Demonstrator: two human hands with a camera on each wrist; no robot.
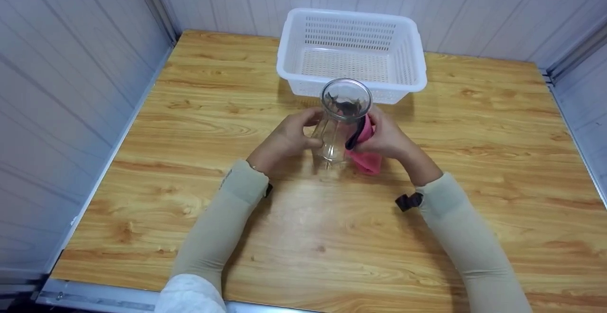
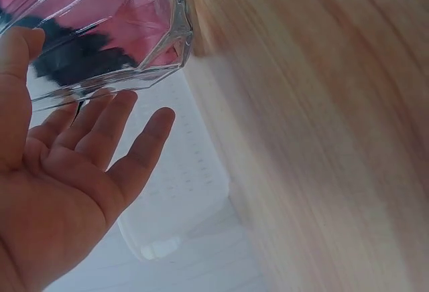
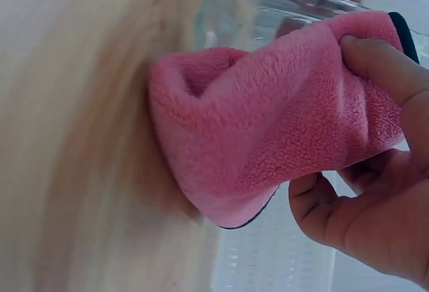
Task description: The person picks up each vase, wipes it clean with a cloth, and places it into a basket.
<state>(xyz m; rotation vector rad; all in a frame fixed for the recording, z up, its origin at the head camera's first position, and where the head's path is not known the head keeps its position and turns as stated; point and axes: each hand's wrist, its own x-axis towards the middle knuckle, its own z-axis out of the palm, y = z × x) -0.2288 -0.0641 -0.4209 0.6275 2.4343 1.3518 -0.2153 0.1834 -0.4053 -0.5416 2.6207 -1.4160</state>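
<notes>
A clear glass vase [image 1: 333, 137] with a wide round rim and faceted sides is between my two hands, just in front of the basket. My left hand [image 1: 290, 135] holds its left side, the thumb in front and the fingertips behind, as the left wrist view shows; the little finger stands off the glass. On the other side, my right hand [image 1: 390, 135] grips a fluffy pink cloth [image 3: 268, 114] with dark edging against the vase. Part of the cloth hangs below that hand, near the tabletop. Through the glass [image 2: 100, 31], pink and dark patches show.
A white plastic basket [image 1: 289, 73] with slotted walls stands behind the vase, toward the back wall. Wood-patterned tabletop [image 1: 308, 242] spreads around both arms. Pale panelled walls [image 1: 76, 80] enclose the table at the left, back and right.
</notes>
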